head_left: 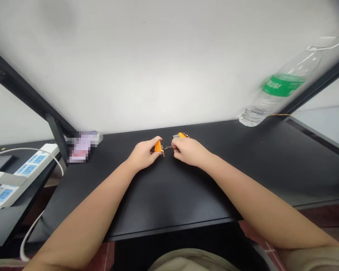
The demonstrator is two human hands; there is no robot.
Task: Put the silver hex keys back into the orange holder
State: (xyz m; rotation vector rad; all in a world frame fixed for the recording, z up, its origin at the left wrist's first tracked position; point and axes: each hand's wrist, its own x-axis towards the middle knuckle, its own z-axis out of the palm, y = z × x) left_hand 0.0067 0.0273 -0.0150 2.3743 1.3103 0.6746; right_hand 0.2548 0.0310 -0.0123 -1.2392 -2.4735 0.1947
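Note:
My left hand [143, 153] is closed around a small orange holder [158, 146], pinched between thumb and fingers. Bent metal keys that look like hex keys [163, 151] stick out of its right side. Close by on the right, my right hand [190, 151] has its fingers curled in a pinch at a thin metal key [168, 147] reaching toward the holder. Its far end is hidden by the fingers. Just behind the right hand, on the black table [169, 195], lies a second orange piece [182, 135] with several short metal rods beside it.
A large clear bottle with a green label [282, 85] stands at the back right against the white wall [158, 67]. At the left lies a blurred-out pinkish packet [83, 146]. Beyond the black frame, a white power strip [31, 169] with a white cable rests on another surface.

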